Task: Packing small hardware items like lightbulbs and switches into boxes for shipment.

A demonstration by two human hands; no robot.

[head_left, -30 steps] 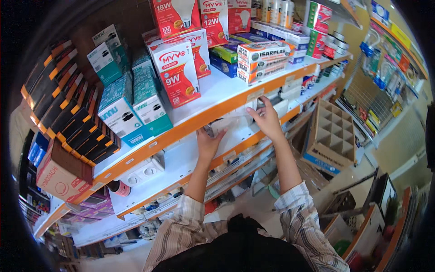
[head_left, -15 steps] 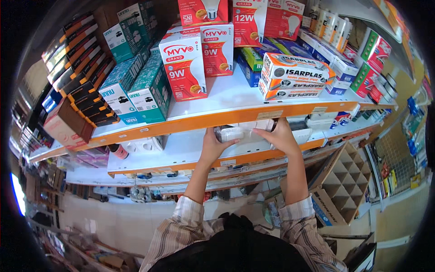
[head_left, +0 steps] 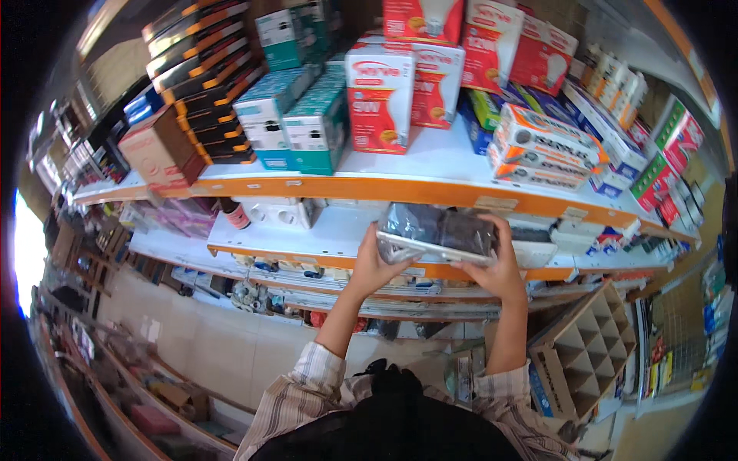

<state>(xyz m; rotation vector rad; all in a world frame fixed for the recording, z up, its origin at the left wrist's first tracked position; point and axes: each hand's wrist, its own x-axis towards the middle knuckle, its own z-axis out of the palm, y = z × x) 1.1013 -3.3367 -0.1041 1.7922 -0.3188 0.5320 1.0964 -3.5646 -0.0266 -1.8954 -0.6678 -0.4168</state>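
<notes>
Both my hands hold a flat packet (head_left: 438, 233) wrapped in clear plastic, dark on top with a pale lower edge, in front of the second shelf (head_left: 307, 244). My left hand (head_left: 374, 265) grips its left end, thumb on top. My right hand (head_left: 501, 269) grips its right end, fingers curled over the far edge. The packet sits level, just below the orange lip of the upper shelf (head_left: 400, 187). White switch plates (head_left: 280, 213) lie on the second shelf to the left of my hands.
The upper shelf carries red and white bulb boxes (head_left: 378, 98), teal boxes (head_left: 317, 127), stacked black and orange boxes (head_left: 207, 77) and orange and white cartons (head_left: 542, 146). A cardboard divider crate (head_left: 588, 349) stands at lower right. Lower shelves hold small hardware.
The view has swung left and closer to the shelves. My hands have drawn the plastic-wrapped packet out from the second shelf; it is now fully visible between them.
</notes>
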